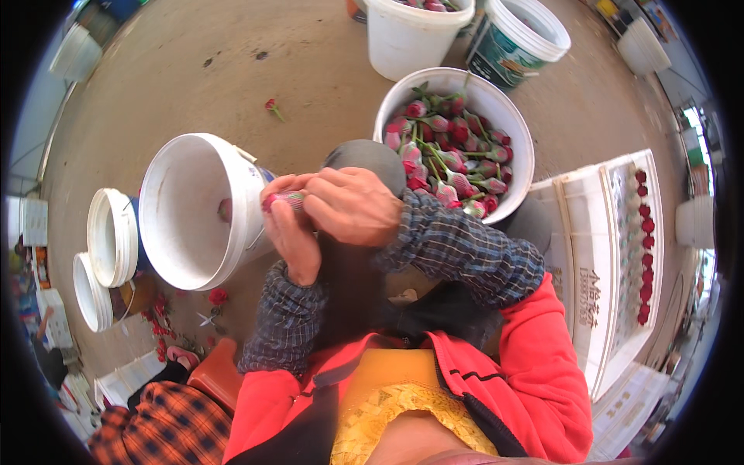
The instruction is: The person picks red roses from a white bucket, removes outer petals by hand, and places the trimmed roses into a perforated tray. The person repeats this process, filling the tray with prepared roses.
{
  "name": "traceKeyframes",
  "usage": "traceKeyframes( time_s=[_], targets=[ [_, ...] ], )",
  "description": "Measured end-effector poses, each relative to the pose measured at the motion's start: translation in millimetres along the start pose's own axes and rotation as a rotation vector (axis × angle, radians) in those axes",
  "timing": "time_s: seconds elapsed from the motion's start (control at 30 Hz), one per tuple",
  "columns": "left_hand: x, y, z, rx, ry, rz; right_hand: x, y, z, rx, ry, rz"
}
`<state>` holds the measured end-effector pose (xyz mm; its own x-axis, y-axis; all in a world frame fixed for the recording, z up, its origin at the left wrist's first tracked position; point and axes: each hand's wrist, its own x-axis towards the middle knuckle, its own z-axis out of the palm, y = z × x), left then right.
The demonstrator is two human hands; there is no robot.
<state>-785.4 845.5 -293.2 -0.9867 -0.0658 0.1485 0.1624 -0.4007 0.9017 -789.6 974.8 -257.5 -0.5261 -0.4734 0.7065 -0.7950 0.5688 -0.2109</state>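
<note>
A rosebud [285,201] in a pale mesh sleeve lies between my two hands, in front of my knees. My left hand [294,242] is closed around the bud, its fingers holding it from below and from the left. Closed over the bud's right end is my right hand [353,208], pinching there; its fingertips are partly hidden. Just left of my hands stands a white bucket [174,248], tilted toward me, with a single rosebud [225,210] inside. At the right of my knee, another white bucket [524,159] is full of red rosebuds [457,159], many in mesh sleeves.
More buckets stand behind: a white one [411,45] holding roses and a green-and-white one [504,54]. Two small white buckets [111,232] line the left. A white box [581,271] with a row of red rose heads [645,240] is at right. One rose [272,107] lies on the floor.
</note>
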Motion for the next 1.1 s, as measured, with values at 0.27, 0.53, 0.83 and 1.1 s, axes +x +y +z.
traceKeyframes(
  time_s=[0.27,0.53,0.83,1.1],
  targets=[
    [6,-1,-10,0.036,-0.068,-0.079,-22,-6,-19,-0.186,-0.231,0.08],
    [19,33,-8,-0.506,-0.261,-0.316,-109,83,-116,0.655,0.387,1.252],
    [-13,26,52,-0.047,-0.447,-0.206,-155,118,-106,-0.013,-0.286,0.776],
    [-4,27,58,-0.408,-0.59,-0.668,-156,118,-116,-0.124,-0.718,0.636]
  ],
)
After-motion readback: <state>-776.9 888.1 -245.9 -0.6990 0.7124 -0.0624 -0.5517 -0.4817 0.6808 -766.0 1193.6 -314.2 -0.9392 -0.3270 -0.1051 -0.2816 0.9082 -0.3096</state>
